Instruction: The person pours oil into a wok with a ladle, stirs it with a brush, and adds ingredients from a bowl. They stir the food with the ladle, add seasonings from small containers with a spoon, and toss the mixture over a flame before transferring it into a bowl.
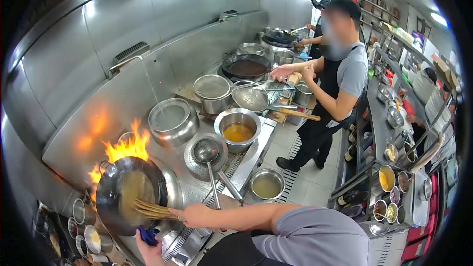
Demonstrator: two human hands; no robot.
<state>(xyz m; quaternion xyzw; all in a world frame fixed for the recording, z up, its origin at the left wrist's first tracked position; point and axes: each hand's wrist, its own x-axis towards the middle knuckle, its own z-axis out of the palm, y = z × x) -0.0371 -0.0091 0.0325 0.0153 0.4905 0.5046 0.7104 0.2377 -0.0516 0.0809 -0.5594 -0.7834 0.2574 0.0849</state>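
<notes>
My right hand (189, 215) is closed around a bamboo wok brush (150, 210). The brush's splayed bristles reach into a black wok (111, 192), where a cloudy liquid (135, 189) pools. My left hand (149, 252) grips a folded dark blue cloth (148, 235) at the wok's near rim; whether the fingers also clasp a wok handle is hidden. The wok looks tilted over its burner, and tall flames (127, 149) rise behind its far edge. Just right of it, a ladle (206, 151) rests in a perforated strainer (192, 160), its handle pointing towards my right forearm.
Beyond the strainer stand a bowl of amber liquid (238, 132), a lidded steel pot (172, 120) and a mesh-topped pot (213, 91). Another pot (267, 184) sits lower down. A person in a black apron (345, 64) stands by the far stove. Small containers (93, 236) crowd the lower left.
</notes>
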